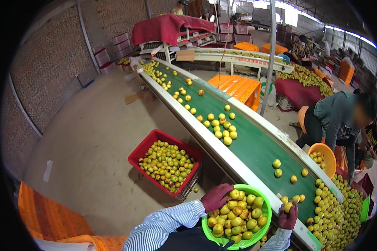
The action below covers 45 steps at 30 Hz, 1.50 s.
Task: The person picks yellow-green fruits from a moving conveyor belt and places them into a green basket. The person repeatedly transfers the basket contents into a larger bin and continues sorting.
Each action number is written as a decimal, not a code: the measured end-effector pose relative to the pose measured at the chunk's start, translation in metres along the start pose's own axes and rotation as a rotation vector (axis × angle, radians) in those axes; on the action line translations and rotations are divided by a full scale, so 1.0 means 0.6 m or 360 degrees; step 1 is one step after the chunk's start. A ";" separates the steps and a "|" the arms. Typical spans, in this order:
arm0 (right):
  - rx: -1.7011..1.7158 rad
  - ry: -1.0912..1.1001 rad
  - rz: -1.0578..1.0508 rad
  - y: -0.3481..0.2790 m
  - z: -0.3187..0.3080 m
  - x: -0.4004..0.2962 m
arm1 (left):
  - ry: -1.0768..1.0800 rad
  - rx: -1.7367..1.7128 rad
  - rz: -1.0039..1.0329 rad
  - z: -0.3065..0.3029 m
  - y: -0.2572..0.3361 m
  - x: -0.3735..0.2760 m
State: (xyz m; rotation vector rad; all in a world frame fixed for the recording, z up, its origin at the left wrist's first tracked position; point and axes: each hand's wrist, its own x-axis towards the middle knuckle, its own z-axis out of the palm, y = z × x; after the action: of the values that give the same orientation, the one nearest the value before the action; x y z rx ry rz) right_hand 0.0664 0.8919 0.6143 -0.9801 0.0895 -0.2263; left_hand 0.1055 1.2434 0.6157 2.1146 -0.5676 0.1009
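Observation:
A bright green plastic basket [268, 216] full of yellow-green jujubes [237, 216], some with brown patches, is in front of me at the near side of the conveyor. My left hand [218, 197], in a maroon glove, grips its left rim, fingertips close to the fruit. At the conveyor's near edge, my right hand [288, 217] in a matching glove has a single yellow jujube [288, 207] in its fingers. Other jujubes [298, 198] lie on the green belt [257, 150] just beyond that hand.
A red-lined crate [136, 157] of jujubes stands on the floor left of the conveyor. Jujubes heap up [330, 213] at the belt's near end. Across the belt, a co-worker [336, 116] bends beside an orange bowl [330, 160]. A metal post [268, 62] rises behind the conveyor.

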 end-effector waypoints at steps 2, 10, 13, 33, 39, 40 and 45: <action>0.0136 0.0167 0.0028 -0.006 0.010 0.006 | 0.0001 -0.0016 0.0018 -0.001 -0.003 0.004; 0.0117 0.0415 0.0036 -0.019 -0.019 0.046 | 0.0002 -0.0040 0.0011 0.001 -0.012 0.005; 0.0178 0.0534 -0.0004 -0.018 0.000 0.043 | 0.0002 -0.0059 0.0026 -0.006 -0.006 0.001; 0.0431 0.0161 -0.0190 -0.033 0.005 0.034 | -0.0022 0.0161 0.0026 -0.009 0.005 0.013; 0.0454 0.0232 -0.0204 -0.031 0.018 0.026 | -0.0029 0.0102 0.0000 -0.010 -0.004 0.006; 0.0460 0.0233 -0.0173 -0.032 0.019 0.027 | -0.0041 0.0128 -0.0001 -0.012 -0.003 0.006; 0.0510 0.0276 -0.0161 -0.036 0.020 0.023 | -0.0040 0.0128 -0.0039 -0.012 0.006 0.009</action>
State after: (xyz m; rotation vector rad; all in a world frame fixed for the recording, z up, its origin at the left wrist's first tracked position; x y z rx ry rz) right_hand 0.0791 0.8870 0.6393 -0.6449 0.1574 -0.4056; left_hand 0.1097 1.2456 0.6242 2.2031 -0.5603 0.0846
